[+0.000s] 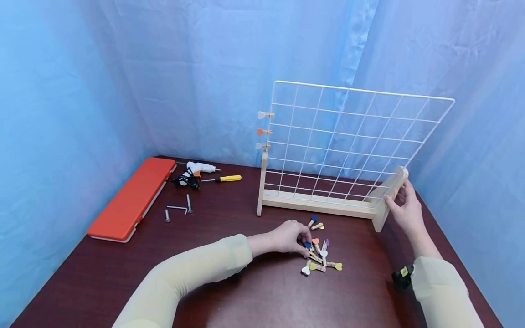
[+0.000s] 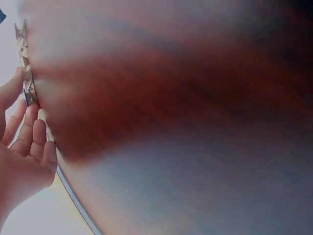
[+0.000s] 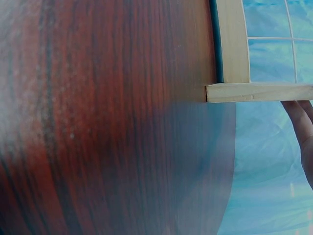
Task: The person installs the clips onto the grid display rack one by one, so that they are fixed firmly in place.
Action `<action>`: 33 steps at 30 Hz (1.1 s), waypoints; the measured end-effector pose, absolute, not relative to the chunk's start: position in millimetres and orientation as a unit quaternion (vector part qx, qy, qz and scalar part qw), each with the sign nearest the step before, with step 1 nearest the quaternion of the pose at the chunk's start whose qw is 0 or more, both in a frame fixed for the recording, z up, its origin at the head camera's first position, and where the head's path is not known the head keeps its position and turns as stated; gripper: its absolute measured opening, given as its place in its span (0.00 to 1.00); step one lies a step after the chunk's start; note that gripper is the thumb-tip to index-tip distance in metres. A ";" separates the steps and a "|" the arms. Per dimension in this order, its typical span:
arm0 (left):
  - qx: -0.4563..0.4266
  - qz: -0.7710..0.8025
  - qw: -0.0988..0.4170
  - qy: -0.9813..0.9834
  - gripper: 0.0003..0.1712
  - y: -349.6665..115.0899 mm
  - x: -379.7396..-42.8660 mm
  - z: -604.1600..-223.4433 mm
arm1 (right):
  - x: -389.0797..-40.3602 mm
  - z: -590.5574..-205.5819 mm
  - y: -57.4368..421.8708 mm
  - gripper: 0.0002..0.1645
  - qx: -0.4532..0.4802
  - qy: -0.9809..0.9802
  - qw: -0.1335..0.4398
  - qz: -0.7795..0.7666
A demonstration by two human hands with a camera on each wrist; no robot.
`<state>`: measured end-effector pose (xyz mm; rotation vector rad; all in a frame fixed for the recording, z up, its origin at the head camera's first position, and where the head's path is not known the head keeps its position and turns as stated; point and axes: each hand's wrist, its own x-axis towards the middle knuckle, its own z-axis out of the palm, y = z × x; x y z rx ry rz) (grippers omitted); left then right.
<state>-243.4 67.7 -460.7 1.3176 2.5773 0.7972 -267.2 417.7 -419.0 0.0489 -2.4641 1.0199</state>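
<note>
My left hand (image 1: 288, 238) reaches into a loose pile of small wooden clothespins (image 1: 324, 253) with coloured hearts. Its thumb and fingertips pinch a clothespin with a blue heart (image 1: 307, 245); in the left wrist view the left hand (image 2: 29, 152) partly covers it. A white wire grid (image 1: 340, 111) leans back in a wooden stand (image 1: 320, 203). My right hand (image 1: 406, 212) grips the stand's right end, thumb in front. Only some fingers of the right hand (image 3: 303, 132) show in the right wrist view. Three clothespins, one with an orange heart (image 1: 260, 132), are clipped along the grid's left edge.
A red case (image 1: 133, 198) lies at the table's left. Beside it are a white glue gun (image 1: 202, 167) with a black cord, a yellow-handled screwdriver (image 1: 230, 178), bolts (image 1: 189, 204) and a hex key (image 1: 176, 207). Blue curtains (image 1: 197, 82) hang around the dark table (image 1: 229, 296).
</note>
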 end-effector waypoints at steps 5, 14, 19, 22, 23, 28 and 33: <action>0.401 0.319 0.103 0.852 0.13 64.5 -241.9 -461.2 | -266.5 -419.6 418.5 0.43 0.018 -0.900 0.228 0.371; 0.340 0.344 0.107 0.869 0.09 54.9 -240.6 -457.3 | -265.7 -420.2 419.7 0.43 0.020 -0.905 0.222 0.363; 0.334 0.356 0.085 0.869 0.08 43.3 -241.8 -446.9 | -265.8 -419.8 419.2 0.43 0.018 -0.903 0.226 0.364; 0.328 0.390 0.061 0.858 0.07 34.6 -243.3 -436.5 | -265.4 -419.4 418.5 0.43 0.019 -0.902 0.228 0.366; 0.324 0.403 0.055 0.854 0.06 31.7 -244.1 -431.8 | -265.3 -419.2 418.4 0.43 0.020 -0.902 0.228 0.365; 0.300 0.447 0.000 0.843 0.08 16.8 -253.2 -401.8 | -265.8 -418.0 417.9 0.43 0.021 -0.902 0.229 0.365; 0.268 0.488 -0.100 0.824 0.08 -3.9 -268.2 -355.6 | -265.8 -417.6 417.1 0.44 0.021 -0.902 0.235 0.363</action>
